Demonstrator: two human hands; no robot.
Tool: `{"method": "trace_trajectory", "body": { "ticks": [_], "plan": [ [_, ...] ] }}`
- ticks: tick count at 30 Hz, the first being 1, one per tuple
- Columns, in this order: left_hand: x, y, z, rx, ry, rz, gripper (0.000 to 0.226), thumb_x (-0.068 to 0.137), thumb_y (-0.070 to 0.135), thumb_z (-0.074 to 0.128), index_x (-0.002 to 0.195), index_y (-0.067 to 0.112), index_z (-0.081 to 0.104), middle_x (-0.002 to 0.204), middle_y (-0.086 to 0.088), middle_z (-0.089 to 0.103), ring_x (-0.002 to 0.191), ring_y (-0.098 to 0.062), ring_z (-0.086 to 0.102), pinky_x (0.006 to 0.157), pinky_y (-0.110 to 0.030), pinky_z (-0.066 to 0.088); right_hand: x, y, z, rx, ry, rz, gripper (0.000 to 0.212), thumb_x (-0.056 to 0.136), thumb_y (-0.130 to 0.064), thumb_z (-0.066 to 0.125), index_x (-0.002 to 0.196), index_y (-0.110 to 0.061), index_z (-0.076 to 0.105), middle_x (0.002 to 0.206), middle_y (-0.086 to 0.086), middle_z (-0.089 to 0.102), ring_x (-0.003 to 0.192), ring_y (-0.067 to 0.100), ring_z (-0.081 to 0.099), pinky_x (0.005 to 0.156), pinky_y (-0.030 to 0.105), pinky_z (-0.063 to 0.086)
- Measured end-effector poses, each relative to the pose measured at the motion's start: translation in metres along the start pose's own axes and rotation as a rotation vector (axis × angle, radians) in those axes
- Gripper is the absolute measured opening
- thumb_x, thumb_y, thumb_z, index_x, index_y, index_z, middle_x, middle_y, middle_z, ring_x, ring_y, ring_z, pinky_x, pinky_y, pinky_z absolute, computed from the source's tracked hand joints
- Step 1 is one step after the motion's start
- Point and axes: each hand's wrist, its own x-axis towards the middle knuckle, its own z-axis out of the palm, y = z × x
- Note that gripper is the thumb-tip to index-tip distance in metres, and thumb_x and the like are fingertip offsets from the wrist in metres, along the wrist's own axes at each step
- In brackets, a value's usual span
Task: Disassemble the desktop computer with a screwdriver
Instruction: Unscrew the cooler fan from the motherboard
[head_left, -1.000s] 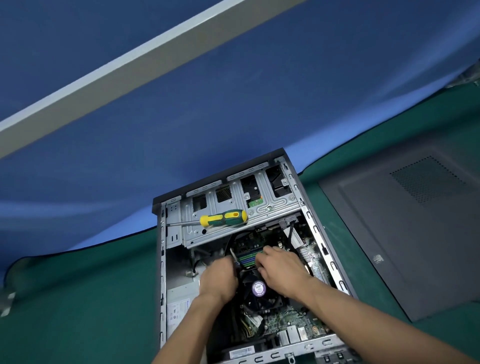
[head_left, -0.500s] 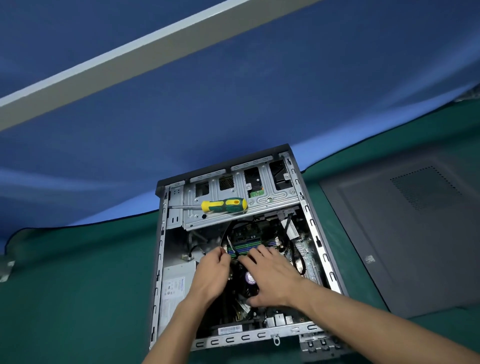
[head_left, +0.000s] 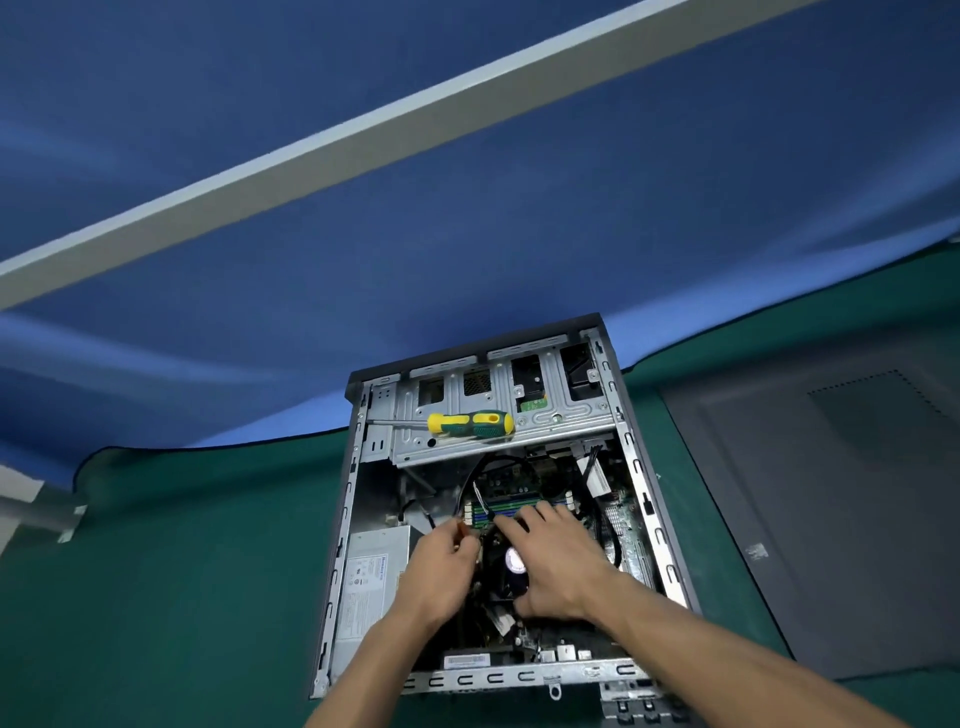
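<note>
The open desktop case (head_left: 644, 499) lies on its side on the green mat. A yellow-and-green screwdriver (head_left: 470, 423) rests untouched on the silver drive cage (head_left: 561, 415) at the far end. My right hand (head_left: 558, 564) spans the black CPU cooler fan (head_left: 516, 561), fingers over its far edge and thumb at its near edge. Just left of the fan, my left hand (head_left: 441, 566) is pinched on a thin cable (head_left: 480, 499) that runs up toward the memory slots (head_left: 511, 506). Most of the fan is hidden under my hands.
A silver power supply (head_left: 371, 582) fills the case's near left corner. The removed grey side panel (head_left: 831, 519) lies on the green mat (head_left: 182, 571) to the right. Blue cloth (head_left: 467, 234) hangs behind the table. A metal bracket (head_left: 47, 514) sits at the left edge.
My right hand has moved from the memory slots back over the cooler fan and spread across it. My left hand shifted slightly left, still pinched. The screwdriver has not moved.
</note>
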Motion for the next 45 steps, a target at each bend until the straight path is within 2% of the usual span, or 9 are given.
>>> {"method": "trace_trajectory", "body": {
  "ticks": [6,12,17,21,30,33,38,41,45],
  "plan": [
    [-0.01,0.003,-0.016,-0.276,0.127,-0.059,0.021,0.096,0.014,0.044,0.077,0.009,0.051,0.071,-0.01,0.055,0.067,-0.024,0.051,0.068,-0.048,0.047,-0.006,0.001,-0.005,0.333,0.127,0.033,0.096,0.064,-0.053,0.066,0.146,-0.029,0.023,0.129,-0.006,0.039,0.12,0.014,0.032,0.103,0.03,0.032],
    [-0.018,0.003,-0.044,-0.511,0.26,-0.094,0.026,0.093,0.006,0.05,0.069,0.008,0.061,0.06,0.0,0.062,0.054,-0.014,0.059,0.047,-0.023,0.041,-0.012,-0.008,-0.01,0.549,0.202,0.019,0.088,0.054,-0.056,0.066,0.133,-0.046,0.027,0.12,-0.015,0.042,0.114,0.005,0.036,0.093,0.03,0.041],
    [-0.018,0.011,-0.05,-0.507,0.341,-0.059,0.02,0.092,0.004,0.051,0.076,0.005,0.062,0.068,-0.006,0.062,0.058,-0.017,0.053,0.055,-0.028,0.04,-0.022,-0.01,-0.038,0.585,0.278,-0.013,0.081,0.053,-0.055,0.068,0.126,-0.049,0.034,0.111,-0.019,0.043,0.108,0.002,0.037,0.087,0.026,0.04],
    [-0.015,0.039,-0.043,-0.68,0.293,-0.034,0.014,0.094,0.008,0.049,0.084,0.007,0.059,0.075,-0.008,0.068,0.049,-0.01,0.057,0.052,-0.03,0.045,-0.037,0.002,-0.076,0.594,0.388,-0.008,0.078,0.054,-0.05,0.07,0.125,-0.047,0.037,0.118,-0.017,0.046,0.112,0.003,0.038,0.091,0.025,0.04],
    [0.013,0.148,0.003,-0.732,0.034,0.154,0.032,0.099,0.028,0.043,0.08,0.007,0.058,0.053,0.0,0.06,0.041,-0.015,0.056,0.039,-0.023,0.044,-0.093,0.071,-0.138,0.492,0.656,0.203,0.074,0.05,-0.049,0.067,0.119,-0.051,0.039,0.108,-0.022,0.047,0.104,0.001,0.039,0.081,0.021,0.036],
    [0.027,0.168,0.031,-0.584,-0.017,0.207,0.032,0.098,0.028,0.045,0.079,0.006,0.058,0.056,0.002,0.061,0.044,-0.015,0.053,0.046,-0.026,0.04,-0.111,0.099,-0.139,0.414,0.684,0.299,0.074,0.054,-0.044,0.07,0.121,-0.047,0.041,0.109,-0.018,0.046,0.104,0.003,0.037,0.081,0.021,0.034],
    [0.054,0.177,0.076,0.302,0.157,0.4,0.025,0.09,0.032,0.048,0.068,0.019,0.047,0.066,0.005,0.056,0.068,-0.022,0.053,0.057,-0.029,0.032,-0.126,0.138,-0.126,0.286,0.597,0.411,0.078,0.058,-0.037,0.07,0.129,-0.039,0.038,0.118,-0.011,0.042,0.11,0.009,0.033,0.087,0.021,0.032],
    [0.063,0.177,0.096,0.49,0.206,0.48,0.019,0.088,0.024,0.046,0.07,0.018,0.043,0.076,-0.002,0.062,0.072,-0.024,0.058,0.057,-0.028,0.031,-0.122,0.16,-0.113,0.225,0.495,0.441,0.082,0.058,-0.037,0.067,0.132,-0.038,0.034,0.121,-0.007,0.039,0.112,0.013,0.031,0.097,0.026,0.035],
    [0.069,0.174,0.102,0.507,0.267,0.468,0.022,0.084,0.02,0.049,0.066,0.018,0.038,0.064,0.005,0.046,0.057,-0.018,0.04,0.054,-0.028,0.026,-0.103,0.182,-0.096,0.125,0.361,0.437,0.083,0.061,-0.038,0.068,0.136,-0.035,0.031,0.123,-0.003,0.035,0.113,0.017,0.029,0.098,0.027,0.032]
  ]
}}
